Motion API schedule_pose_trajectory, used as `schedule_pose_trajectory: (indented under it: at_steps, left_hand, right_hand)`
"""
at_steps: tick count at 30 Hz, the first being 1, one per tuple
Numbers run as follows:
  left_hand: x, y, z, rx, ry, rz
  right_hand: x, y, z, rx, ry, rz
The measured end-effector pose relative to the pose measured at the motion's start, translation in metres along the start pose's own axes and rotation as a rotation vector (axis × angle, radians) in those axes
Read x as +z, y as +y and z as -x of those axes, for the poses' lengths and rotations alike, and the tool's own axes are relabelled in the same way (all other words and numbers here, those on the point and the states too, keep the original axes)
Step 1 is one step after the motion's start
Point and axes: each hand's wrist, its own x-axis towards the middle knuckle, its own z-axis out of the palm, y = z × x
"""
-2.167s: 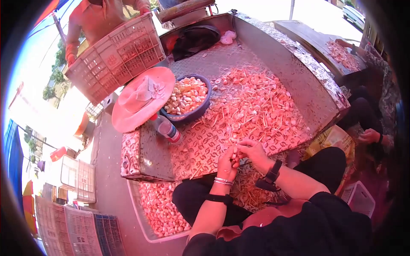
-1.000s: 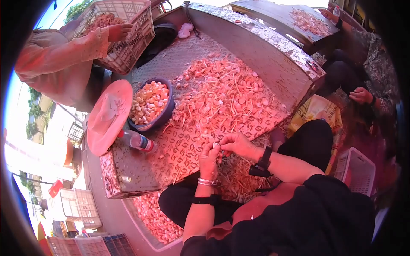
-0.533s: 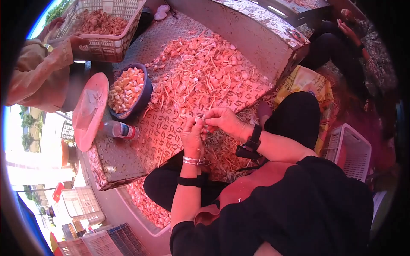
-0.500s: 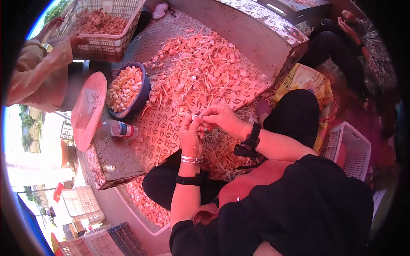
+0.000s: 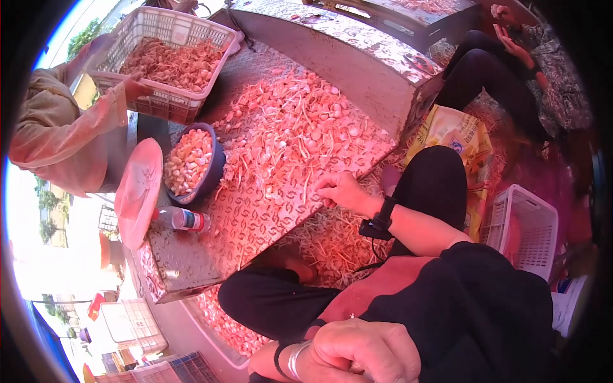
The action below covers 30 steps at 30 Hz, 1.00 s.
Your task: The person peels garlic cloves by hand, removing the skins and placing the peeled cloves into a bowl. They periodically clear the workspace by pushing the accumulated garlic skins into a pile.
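Observation:
My left hand (image 5: 367, 351) is close to my chest at the bottom, fingers curled; whatever they hold is hidden. Over the near edge of the metal table (image 5: 246, 230) is my right hand (image 5: 345, 191), its fingers bent together around something too small to make out. Beyond it, a pile of garlic pieces and stems (image 5: 287, 127) covers the patterned tabletop. A blue bowl of peeled cloves (image 5: 217, 169) stands at the table's left side. Below the table edge, a crate of cloves (image 5: 220, 325) is partly covered by my leg.
Another person's hand (image 5: 137, 87) holds a white basket of garlic pieces (image 5: 185, 92) over the table's far left. A pink hat (image 5: 137, 191) and a bottle (image 5: 185, 219) are beside the bowl. An empty-looking basket (image 5: 530, 236) and a yellow sack (image 5: 463, 134) lie right; another person sits beyond.
My left hand has left my right hand and moved down to my chest. My right hand has moved slightly right and down. The other person's basket has shifted right over the table.

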Motion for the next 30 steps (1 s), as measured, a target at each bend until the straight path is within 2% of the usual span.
schedule_pose_trajectory:
  at_steps: [1, 2, 3, 5, 6, 7, 9, 13, 22, 24, 25, 27, 30]
  left_hand:
    - [0.000, 0.000, -0.003, -0.083, -0.032, 0.002]
    - [-0.003, -0.011, -0.014, 0.037, -0.144, 0.117]
    - [-0.003, -0.020, -0.012, 0.033, -0.140, 0.127]
    - [-0.004, -0.032, -0.003, 0.212, -0.131, 0.044]
    - [-0.008, -0.018, -0.006, 0.052, -0.168, 0.045]
    - [-0.006, -0.024, -0.006, 0.042, -0.168, 0.046]
    - [-0.003, -0.040, -0.004, 0.219, -0.099, 0.124]
    - [-0.002, -0.046, -0.008, 0.178, -0.104, 0.200]
    - [-0.003, -0.041, -0.011, 0.247, -0.115, 0.131]
    - [-0.002, -0.026, -0.012, 0.048, -0.092, 0.098]
    - [-0.001, -0.022, -0.012, 0.050, -0.089, 0.099]
    - [-0.002, -0.017, -0.013, -0.017, -0.034, -0.008]
    - [-0.009, -0.022, 0.008, 0.029, 0.389, 0.050]
  right_hand:
    - [0.001, 0.001, 0.001, 0.000, 0.009, -0.002]
    - [0.002, 0.003, 0.003, -0.006, -0.001, 0.031]
    - [0.004, 0.006, 0.006, -0.007, -0.011, 0.063]
    - [0.005, 0.012, 0.007, 0.015, -0.017, 0.055]
    - [0.005, 0.014, 0.007, 0.010, -0.024, 0.072]
    - [0.006, 0.016, 0.006, 0.003, -0.030, 0.086]
    - [0.008, 0.017, 0.005, -0.024, -0.016, 0.090]
    - [0.007, 0.019, 0.009, -0.085, 0.009, 0.175]
    - [0.010, 0.023, 0.009, -0.119, -0.010, 0.202]
    - [0.012, 0.021, 0.009, -0.115, -0.015, 0.199]
    - [0.013, 0.020, 0.010, -0.117, -0.016, 0.216]
    - [0.014, 0.020, 0.011, -0.120, -0.018, 0.236]
    - [0.015, 0.020, 0.010, -0.129, -0.015, 0.207]
